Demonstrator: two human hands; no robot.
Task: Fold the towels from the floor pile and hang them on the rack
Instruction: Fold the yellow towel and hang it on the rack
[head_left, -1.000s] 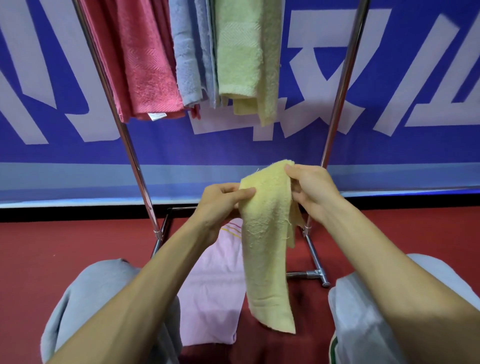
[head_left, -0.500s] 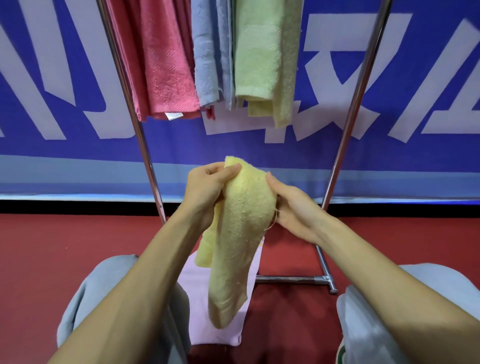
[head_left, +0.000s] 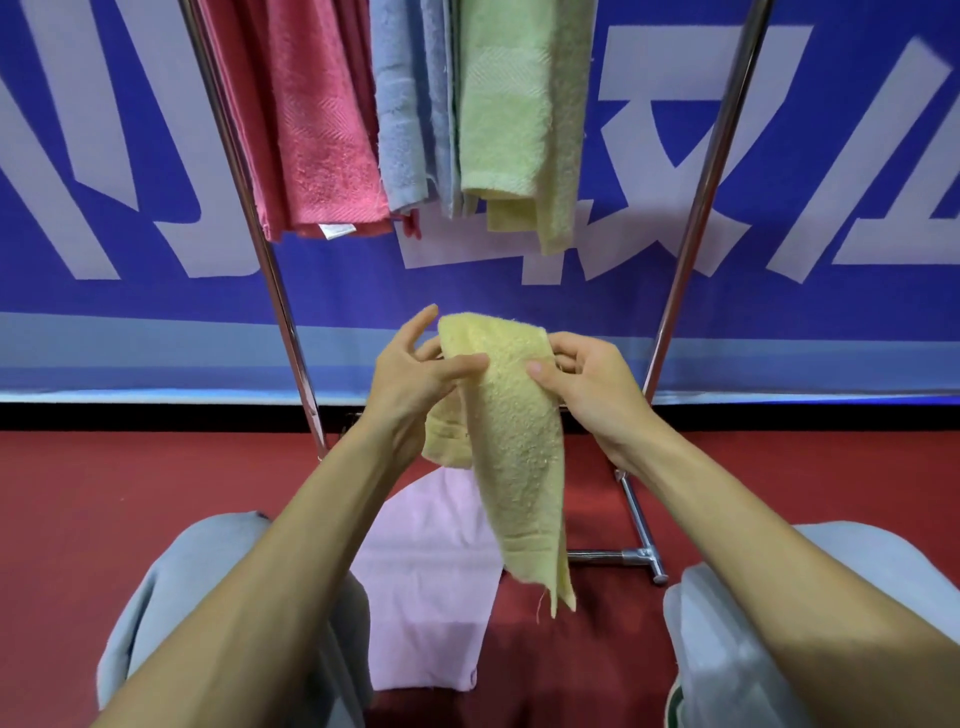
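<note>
Bkgd is filled by a blue banner (head_left: 831, 291) w/ large white characters; a red floor (head_left: 104, 493) is seen below it. A chrome rack (head_left: 691, 249) is stood on the floor in front of the banner. Three towels are hung side by side btwn its poles, L to R: a red towel (head_left: 311, 130), a blue towel (head_left: 405, 104), a green towel (head_left: 509, 104). A pink towel (head_left: 426, 597) is laid flat on the floor btwn grey-trousered knees (head_left: 208, 597). A yellow towel (head_left: 514, 441) is held up above the pink one, doubled over at the top, its length hanging down. Its top L edge is pinched by the L hand (head_left: 410, 384), thumb in front, index finger stuck out straight, other fingers behind. Its top R corner is gripped by the R hand (head_left: 592, 384), thumb in front, fingers curled behind.
</note>
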